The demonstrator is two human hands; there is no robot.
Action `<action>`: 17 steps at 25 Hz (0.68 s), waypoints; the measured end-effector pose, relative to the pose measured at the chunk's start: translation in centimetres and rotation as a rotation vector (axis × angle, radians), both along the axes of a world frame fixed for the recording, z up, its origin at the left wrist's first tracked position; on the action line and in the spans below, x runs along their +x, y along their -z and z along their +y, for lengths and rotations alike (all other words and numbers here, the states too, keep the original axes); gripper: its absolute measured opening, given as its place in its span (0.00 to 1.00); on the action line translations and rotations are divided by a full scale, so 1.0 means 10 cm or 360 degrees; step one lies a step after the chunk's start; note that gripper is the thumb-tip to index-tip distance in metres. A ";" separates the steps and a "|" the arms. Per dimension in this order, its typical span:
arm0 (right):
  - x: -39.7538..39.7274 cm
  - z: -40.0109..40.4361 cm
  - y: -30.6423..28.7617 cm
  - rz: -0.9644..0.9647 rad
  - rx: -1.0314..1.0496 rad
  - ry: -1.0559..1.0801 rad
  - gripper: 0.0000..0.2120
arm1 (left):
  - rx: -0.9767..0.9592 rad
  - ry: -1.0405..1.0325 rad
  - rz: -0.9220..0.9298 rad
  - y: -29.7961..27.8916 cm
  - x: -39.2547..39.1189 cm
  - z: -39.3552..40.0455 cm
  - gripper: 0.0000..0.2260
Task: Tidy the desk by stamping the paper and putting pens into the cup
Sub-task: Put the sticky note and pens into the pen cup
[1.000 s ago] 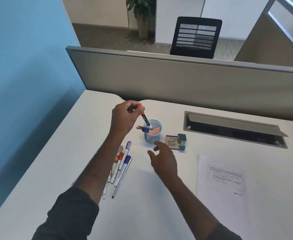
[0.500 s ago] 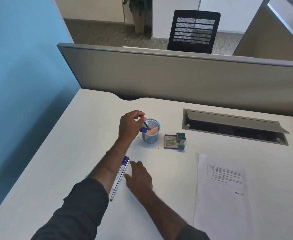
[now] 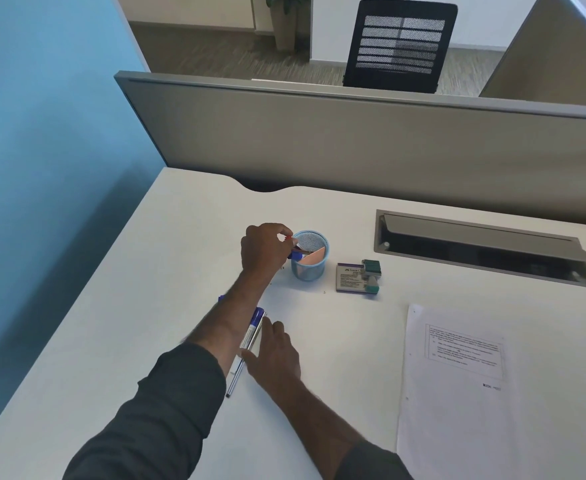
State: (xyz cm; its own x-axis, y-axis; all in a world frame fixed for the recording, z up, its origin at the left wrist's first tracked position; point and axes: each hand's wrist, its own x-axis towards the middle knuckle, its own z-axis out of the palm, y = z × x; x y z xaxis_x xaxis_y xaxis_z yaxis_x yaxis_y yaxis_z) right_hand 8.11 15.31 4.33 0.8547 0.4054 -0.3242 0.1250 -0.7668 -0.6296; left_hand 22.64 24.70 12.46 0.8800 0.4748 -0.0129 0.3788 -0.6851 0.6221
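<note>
Both hands working pens toward the cup.
Right hand lies flat, fingers together against loose pens, ready to grab; farther, left hand pinches red-capped pen over blue cup; stamp, paper untouched.

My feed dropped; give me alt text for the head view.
The left hand pinches a red-tipped pen at the rim of the blue mesh cup. The right hand touches the pens on the white desk.
</note>
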 end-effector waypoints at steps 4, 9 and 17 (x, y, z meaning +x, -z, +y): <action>0.10 0.03 -0.03 0.0036 0.0062 0.0133 0.22 | -0.0127 0.0005 -0.0092 -0.06 -0.07 0.07 0.13; 0.29 0.01 -0.04 0.0078 0.0021 0.0147 0.20 | -0.0215 -0.0201 -0.0125 0.11 -0.61 0.32 0.05; 0.26 0.02 -0.01 0.0091 0.0009 0.0135 0.23 | -0.0198 -0.0164 0.0346 0.54 -1.32 0.29 0.04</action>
State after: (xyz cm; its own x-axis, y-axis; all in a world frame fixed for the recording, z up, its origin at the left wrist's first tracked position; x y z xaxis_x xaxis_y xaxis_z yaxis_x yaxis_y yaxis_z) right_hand 10.75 15.48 4.45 0.8660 0.3345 -0.3716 0.0236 -0.7697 -0.6379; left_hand 9.41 27.58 7.05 0.7972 0.5448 -0.2602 0.5766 -0.5594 0.5954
